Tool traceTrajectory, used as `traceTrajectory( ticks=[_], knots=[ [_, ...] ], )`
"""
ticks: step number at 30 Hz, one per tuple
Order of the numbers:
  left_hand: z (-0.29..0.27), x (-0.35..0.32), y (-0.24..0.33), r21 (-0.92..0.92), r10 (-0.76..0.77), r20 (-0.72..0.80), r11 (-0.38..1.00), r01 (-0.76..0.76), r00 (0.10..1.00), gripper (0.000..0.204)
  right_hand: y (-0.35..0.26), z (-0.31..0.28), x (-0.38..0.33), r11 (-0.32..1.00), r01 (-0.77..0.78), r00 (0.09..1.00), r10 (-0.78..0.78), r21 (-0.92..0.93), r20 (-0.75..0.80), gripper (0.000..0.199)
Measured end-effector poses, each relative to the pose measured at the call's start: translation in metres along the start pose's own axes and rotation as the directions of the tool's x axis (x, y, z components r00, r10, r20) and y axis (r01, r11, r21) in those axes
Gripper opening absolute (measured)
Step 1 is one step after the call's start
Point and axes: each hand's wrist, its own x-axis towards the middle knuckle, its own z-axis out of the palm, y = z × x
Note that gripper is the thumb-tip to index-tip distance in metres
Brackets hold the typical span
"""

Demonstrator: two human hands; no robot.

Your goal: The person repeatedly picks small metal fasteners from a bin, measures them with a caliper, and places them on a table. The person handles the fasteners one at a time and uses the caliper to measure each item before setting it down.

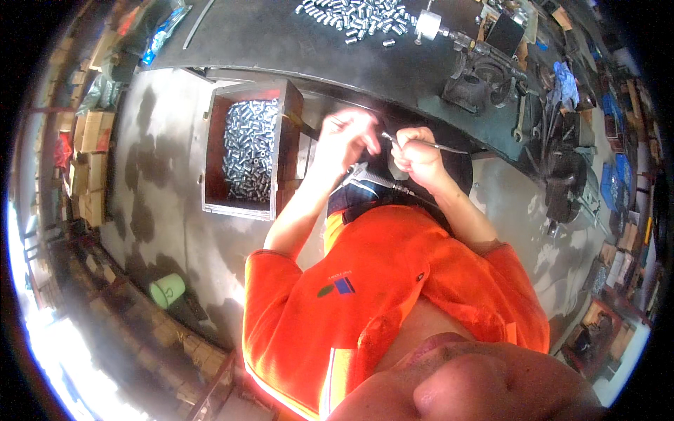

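Observation:
My right hand (419,156) is closed in a fist around a thin metal rod (449,149). The rod sticks out on both sides of the fist, and a small shiny piece shows at its left end. My left hand (347,137) is just to the left of that end, fingers loosely bent and apart, with nothing visible in them; glare and blur wash it out. Below the hands, over my lap, lies an air blow gun (358,173) with a hose fitting.
To the left, a deep box (282,140) holds many small metal sleeves (249,151). More sleeves (358,15) lie piled on the dark workbench (253,42). At the right are a bench fixture (477,81), a wrench (520,116) and a blue cloth (565,84). A green bucket (167,290) stands on the floor.

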Motion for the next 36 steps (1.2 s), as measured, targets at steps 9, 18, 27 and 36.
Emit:
traceTrajectory(
  ticks=[9, 18, 27, 36],
  knots=[
    [-0.013, -0.017, 0.0, 0.382, -0.029, -0.037, 0.923, 0.041, 0.999, 0.017, 0.009, -0.002, -0.003, 0.457, 0.303, 0.923, -0.36, -0.836, 0.137, 0.022],
    [0.003, -0.019, -0.025, 0.118, -0.216, 0.013, 0.97, 0.213, 0.976, 0.023, 0.027, -0.007, -0.001, 0.91, 0.217, 0.976, -0.199, -0.353, 0.087, 0.019],
    [0.002, -0.031, -0.037, -0.501, -0.219, 0.171, 0.821, 0.276, 0.961, 0.027, 0.026, -0.003, -0.003, 0.927, 0.193, 0.98, -0.196, -0.321, 0.023, 0.029],
    [-0.006, -0.043, -0.029, -0.3, -0.157, 0.132, 0.935, 0.191, 0.979, 0.022, 0.031, -0.016, 0.002, 0.901, 0.355, 0.934, -0.328, -0.251, 0.145, 0.024]
  ],
)
